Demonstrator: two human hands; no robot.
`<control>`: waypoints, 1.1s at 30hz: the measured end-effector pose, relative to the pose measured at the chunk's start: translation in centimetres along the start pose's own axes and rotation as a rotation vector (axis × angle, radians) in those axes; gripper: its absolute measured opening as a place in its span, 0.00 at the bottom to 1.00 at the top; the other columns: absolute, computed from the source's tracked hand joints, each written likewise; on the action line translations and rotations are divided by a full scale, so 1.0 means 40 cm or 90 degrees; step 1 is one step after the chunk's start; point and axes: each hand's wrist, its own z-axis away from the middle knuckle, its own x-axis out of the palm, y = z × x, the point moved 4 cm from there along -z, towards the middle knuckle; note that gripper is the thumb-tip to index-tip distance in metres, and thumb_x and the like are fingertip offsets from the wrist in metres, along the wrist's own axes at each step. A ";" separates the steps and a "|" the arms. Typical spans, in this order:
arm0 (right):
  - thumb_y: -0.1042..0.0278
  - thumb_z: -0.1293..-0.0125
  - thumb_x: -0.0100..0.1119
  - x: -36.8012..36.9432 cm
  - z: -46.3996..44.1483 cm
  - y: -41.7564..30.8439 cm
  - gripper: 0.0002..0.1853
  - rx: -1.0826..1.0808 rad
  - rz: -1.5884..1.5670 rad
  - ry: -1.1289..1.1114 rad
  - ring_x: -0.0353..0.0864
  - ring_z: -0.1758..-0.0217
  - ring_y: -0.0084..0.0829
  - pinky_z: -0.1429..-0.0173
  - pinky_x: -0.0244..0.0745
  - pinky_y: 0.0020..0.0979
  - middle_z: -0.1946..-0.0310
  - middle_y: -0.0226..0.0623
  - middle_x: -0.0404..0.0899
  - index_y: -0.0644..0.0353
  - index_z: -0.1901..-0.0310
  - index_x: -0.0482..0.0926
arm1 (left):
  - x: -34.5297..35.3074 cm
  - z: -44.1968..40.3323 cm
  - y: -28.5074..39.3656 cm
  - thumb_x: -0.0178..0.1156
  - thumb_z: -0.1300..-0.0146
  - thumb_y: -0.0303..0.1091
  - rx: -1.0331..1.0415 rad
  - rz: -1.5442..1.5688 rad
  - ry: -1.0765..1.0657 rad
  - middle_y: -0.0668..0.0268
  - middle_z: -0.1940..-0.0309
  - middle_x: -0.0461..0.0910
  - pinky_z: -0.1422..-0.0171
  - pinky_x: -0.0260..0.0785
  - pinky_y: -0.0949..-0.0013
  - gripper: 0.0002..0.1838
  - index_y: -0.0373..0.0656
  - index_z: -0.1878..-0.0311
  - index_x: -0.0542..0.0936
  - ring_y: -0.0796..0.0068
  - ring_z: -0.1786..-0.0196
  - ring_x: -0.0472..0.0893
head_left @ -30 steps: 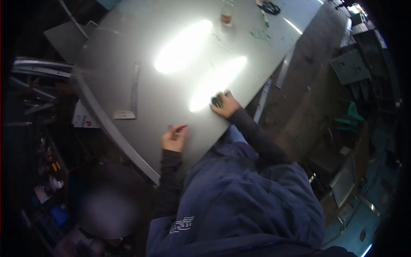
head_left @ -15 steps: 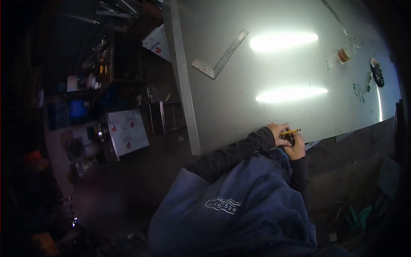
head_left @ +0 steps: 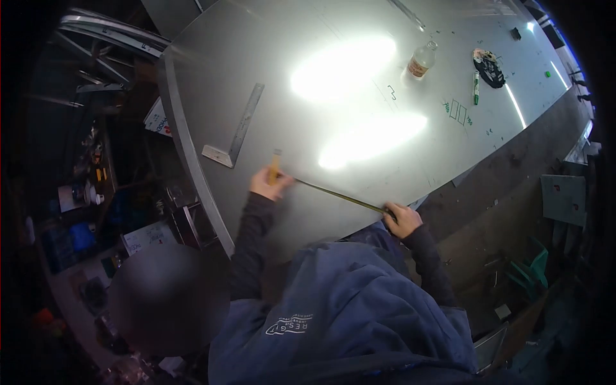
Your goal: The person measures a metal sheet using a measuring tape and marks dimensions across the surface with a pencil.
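Observation:
Above the grey metal table [head_left: 295, 224], a thin yellow tape blade [head_left: 340, 195] stretches between my two hands. My right hand [head_left: 404, 221] is closed round the dark tape measure [head_left: 390, 213] near the table's front edge. In my left hand [head_left: 271, 185] a yellow pencil [head_left: 275, 165] is gripped, blurred, and the tape's free end reaches its fingers. A metal try square [head_left: 242, 131] lies on the table up and left of my left hand.
Farther back on the table are a glass bottle [head_left: 420, 61], a green marker [head_left: 476, 88], a black bundle [head_left: 489, 68] and green drawn marks. A raised rim [head_left: 186, 144] runs along the left. A green chair [head_left: 531, 266] stands at right.
My hands, together half a second ago, are now apart, with the tape drawn out between them. My left hand has moved left with the pencil. The head view has turned.

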 end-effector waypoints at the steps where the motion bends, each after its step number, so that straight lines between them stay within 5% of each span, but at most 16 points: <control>1: 0.61 0.40 0.52 -0.016 0.014 0.022 0.12 0.014 -0.002 -0.046 0.79 0.62 0.47 0.60 0.74 0.43 0.66 0.47 0.79 0.56 0.58 0.77 | -0.074 -0.039 -0.021 0.71 0.50 0.34 0.020 0.089 0.069 0.73 0.80 0.72 0.84 0.58 0.80 0.17 0.42 0.63 0.73 0.85 0.86 0.66; 4: 0.59 0.38 0.51 -0.001 0.064 0.107 0.12 0.049 0.012 -0.129 0.79 0.62 0.47 0.60 0.73 0.45 0.69 0.44 0.79 0.56 0.59 0.79 | -0.293 -0.088 -0.072 0.71 0.49 0.34 -0.041 0.255 0.220 0.76 0.82 0.70 0.86 0.50 0.79 0.18 0.41 0.59 0.74 0.88 0.88 0.61; 6: 0.59 0.37 0.51 0.015 0.091 0.126 0.13 0.092 -0.012 -0.156 0.79 0.66 0.49 0.62 0.72 0.44 0.74 0.47 0.79 0.58 0.63 0.80 | -0.365 -0.061 -0.087 0.71 0.49 0.33 -0.001 0.157 0.314 0.75 0.81 0.72 0.85 0.49 0.80 0.19 0.41 0.56 0.75 0.88 0.87 0.61; 7: 0.62 0.37 0.51 0.017 0.096 0.103 0.12 0.080 -0.031 -0.142 0.77 0.69 0.51 0.67 0.69 0.43 0.76 0.51 0.76 0.63 0.67 0.77 | -0.387 -0.036 -0.115 0.69 0.45 0.37 0.019 0.066 0.321 0.71 0.75 0.79 0.81 0.60 0.78 0.17 0.39 0.55 0.78 0.85 0.83 0.69; 11: 0.63 0.36 0.50 0.113 0.104 0.065 0.14 0.085 -0.085 -0.175 0.79 0.73 0.47 0.69 0.70 0.39 0.78 0.51 0.76 0.67 0.70 0.76 | -0.482 0.082 -0.302 0.71 0.49 0.40 0.155 -0.095 0.438 0.66 0.73 0.80 0.69 0.67 0.74 0.18 0.39 0.60 0.79 0.76 0.75 0.76; 13: 0.63 0.36 0.50 0.181 0.103 0.054 0.14 0.080 -0.120 -0.175 0.79 0.73 0.44 0.69 0.70 0.38 0.79 0.50 0.76 0.67 0.70 0.76 | -0.517 0.211 -0.389 0.71 0.51 0.48 -0.065 -0.249 0.553 0.61 0.71 0.81 0.58 0.70 0.70 0.22 0.40 0.62 0.80 0.69 0.68 0.79; 16: 0.63 0.35 0.49 0.281 0.106 0.012 0.15 0.089 -0.178 -0.183 0.79 0.75 0.34 0.69 0.70 0.33 0.81 0.44 0.76 0.68 0.69 0.76 | -0.550 0.346 -0.576 0.71 0.54 0.51 -0.197 -0.329 0.615 0.57 0.71 0.81 0.59 0.70 0.70 0.24 0.41 0.63 0.81 0.67 0.69 0.79; 20: 0.63 0.34 0.49 0.409 0.123 -0.080 0.16 0.130 -0.222 -0.208 0.76 0.74 0.26 0.68 0.69 0.30 0.81 0.38 0.76 0.69 0.69 0.77 | -0.533 0.468 -0.711 0.72 0.55 0.55 -0.197 -0.375 0.563 0.63 0.74 0.80 0.61 0.70 0.70 0.27 0.40 0.64 0.80 0.74 0.69 0.79; 23: 0.62 0.34 0.50 0.522 0.146 -0.133 0.17 0.133 -0.265 -0.197 0.76 0.73 0.26 0.66 0.70 0.29 0.79 0.36 0.77 0.70 0.70 0.77 | -0.501 0.479 -0.771 0.71 0.51 0.52 -0.110 -0.033 0.379 0.72 0.77 0.76 0.67 0.65 0.76 0.23 0.40 0.67 0.81 0.82 0.73 0.72; 25: 0.58 0.36 0.52 0.580 0.161 -0.183 0.17 0.161 -0.261 -0.203 0.81 0.70 0.32 0.63 0.72 0.32 0.77 0.42 0.80 0.67 0.67 0.80 | -0.489 0.470 -0.807 0.70 0.50 0.50 -0.092 -0.009 0.352 0.72 0.77 0.76 0.66 0.65 0.77 0.21 0.40 0.67 0.81 0.82 0.73 0.72; 26: 0.61 0.34 0.50 0.614 0.174 -0.191 0.17 0.174 -0.275 -0.198 0.77 0.73 0.25 0.66 0.70 0.29 0.78 0.35 0.79 0.68 0.70 0.79 | -0.486 0.476 -0.821 0.70 0.48 0.48 -0.080 0.002 0.345 0.72 0.77 0.76 0.66 0.64 0.77 0.20 0.39 0.68 0.81 0.83 0.72 0.72; 30: 0.61 0.33 0.50 0.706 0.206 -0.211 0.17 0.182 -0.296 -0.214 0.78 0.71 0.25 0.65 0.72 0.29 0.76 0.34 0.80 0.68 0.69 0.80 | -0.475 0.477 -0.831 0.68 0.45 0.46 0.036 0.071 0.258 0.74 0.79 0.73 0.74 0.61 0.77 0.16 0.42 0.69 0.79 0.84 0.78 0.70; 32: 0.62 0.33 0.50 0.727 0.208 -0.213 0.16 0.160 -0.285 -0.189 0.78 0.71 0.26 0.64 0.72 0.29 0.75 0.34 0.80 0.68 0.67 0.80 | -0.452 0.493 -0.845 0.66 0.42 0.43 -0.188 0.279 0.053 0.76 0.84 0.66 0.83 0.53 0.77 0.14 0.45 0.70 0.75 0.85 0.85 0.63; 33: 0.62 0.33 0.50 0.740 0.213 -0.207 0.16 0.184 -0.301 -0.192 0.78 0.70 0.26 0.63 0.73 0.29 0.74 0.34 0.81 0.68 0.66 0.81 | -0.440 0.483 -0.850 0.65 0.41 0.42 -0.189 0.333 0.047 0.78 0.87 0.59 0.87 0.45 0.77 0.13 0.49 0.71 0.71 0.86 0.89 0.56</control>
